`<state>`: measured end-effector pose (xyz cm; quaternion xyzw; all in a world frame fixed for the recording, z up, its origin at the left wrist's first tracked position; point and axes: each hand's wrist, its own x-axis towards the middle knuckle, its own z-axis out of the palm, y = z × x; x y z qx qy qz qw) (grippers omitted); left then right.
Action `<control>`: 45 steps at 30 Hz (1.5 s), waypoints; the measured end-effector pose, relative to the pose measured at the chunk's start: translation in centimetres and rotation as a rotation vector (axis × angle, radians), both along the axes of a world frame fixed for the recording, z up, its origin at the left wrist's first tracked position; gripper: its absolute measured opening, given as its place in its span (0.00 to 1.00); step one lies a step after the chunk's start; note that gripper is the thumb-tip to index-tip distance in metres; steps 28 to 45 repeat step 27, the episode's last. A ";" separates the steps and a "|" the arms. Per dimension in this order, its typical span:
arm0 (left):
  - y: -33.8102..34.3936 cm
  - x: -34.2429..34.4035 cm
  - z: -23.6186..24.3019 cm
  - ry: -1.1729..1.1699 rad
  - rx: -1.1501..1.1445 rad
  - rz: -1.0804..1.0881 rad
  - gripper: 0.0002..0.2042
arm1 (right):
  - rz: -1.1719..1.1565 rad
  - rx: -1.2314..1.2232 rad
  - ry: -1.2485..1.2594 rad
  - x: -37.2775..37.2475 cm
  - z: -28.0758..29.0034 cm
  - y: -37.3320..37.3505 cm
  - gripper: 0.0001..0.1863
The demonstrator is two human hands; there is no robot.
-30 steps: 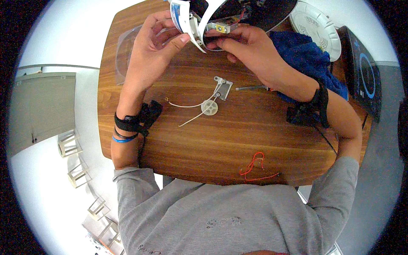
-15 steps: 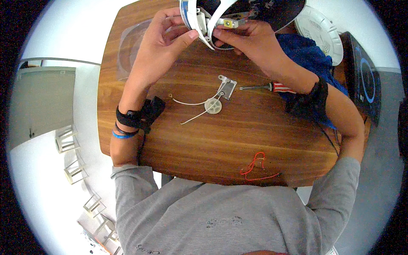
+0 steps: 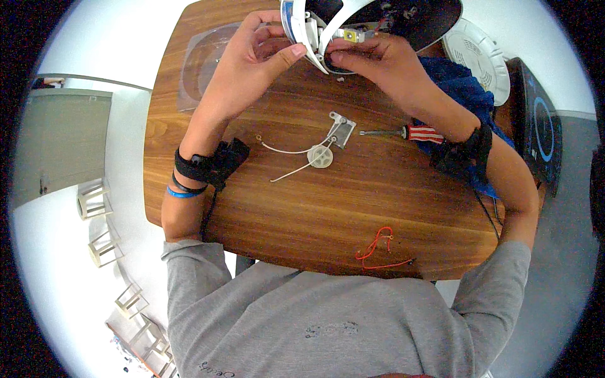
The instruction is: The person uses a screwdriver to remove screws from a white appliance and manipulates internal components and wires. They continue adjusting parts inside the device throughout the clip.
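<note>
At the far edge of the table I hold a white curved shell with a glossy black inner surface. Its kind is unclear, and its top runs out of the picture. My left hand grips the shell's left side, thumb on the rim. My right hand is closed, its thumb and fingers pinched at the shell's lower opening, beside a small white bracket with a yellow square. What those fingertips hold is hidden. Below the hands lie a metal plate and a pale toothed wheel with thin white wires.
A screwdriver with a red-and-white striped handle lies by my right wrist, against a blue cloth. Red wire lies near the front edge. A clear plastic tray, a white plate and a black panel stand around.
Both hands and the white shell have shifted slightly to the right. The parts on the table lie in the same arrangement.
</note>
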<state>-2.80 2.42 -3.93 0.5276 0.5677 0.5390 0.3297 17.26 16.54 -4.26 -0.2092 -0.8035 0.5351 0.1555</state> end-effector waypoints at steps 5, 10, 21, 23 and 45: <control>0.0 -0.1 0.1 0.015 -0.012 -0.003 0.24 | 0.055 -0.027 0.128 0.7 -1.3 1.1 0.14; 0.1 -0.3 -0.1 0.042 -0.002 -0.003 0.23 | 0.237 0.236 0.002 2.3 -0.7 2.4 0.11; 0.0 -0.3 0.1 0.036 -0.038 -0.086 0.28 | 0.684 0.689 -0.124 5.2 0.5 1.9 0.11; -0.4 0.4 0.8 0.057 -0.066 -0.079 0.31 | 0.643 0.716 -0.235 5.5 2.1 1.9 0.11; -0.8 2.3 1.4 0.044 -0.083 -0.008 0.39 | 0.576 0.678 -0.672 6.4 2.7 2.0 0.10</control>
